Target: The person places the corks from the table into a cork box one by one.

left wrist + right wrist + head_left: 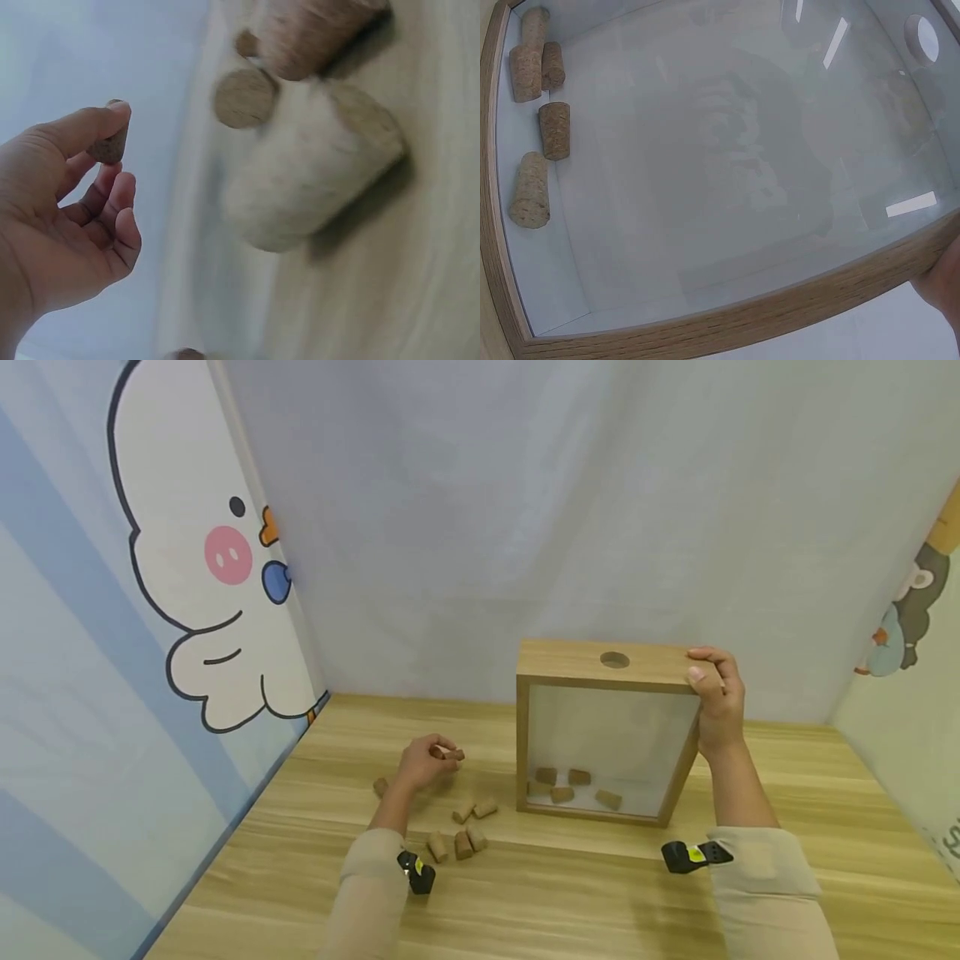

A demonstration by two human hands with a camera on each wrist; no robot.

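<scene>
My left hand (422,765) pinches a tapered brown cork (111,147) between thumb and fingers, raised a little above the table. Several loose corks (437,846) lie on the tabletop near that hand, some on their sides; a few loom large and blurred in the left wrist view. With my right hand (722,706) I grip the top right corner of an upright wooden-framed box (562,662), which has a clear front and a round hole (615,660) in its top. Inside, several corks (555,131) rest on the box's floor.
The wood-grain table (570,893) runs back to a pale grey curtain (480,527). Printed cartoon sheets (67,635) hang at both sides. Dark wrist cameras (678,857) are strapped to the forearms.
</scene>
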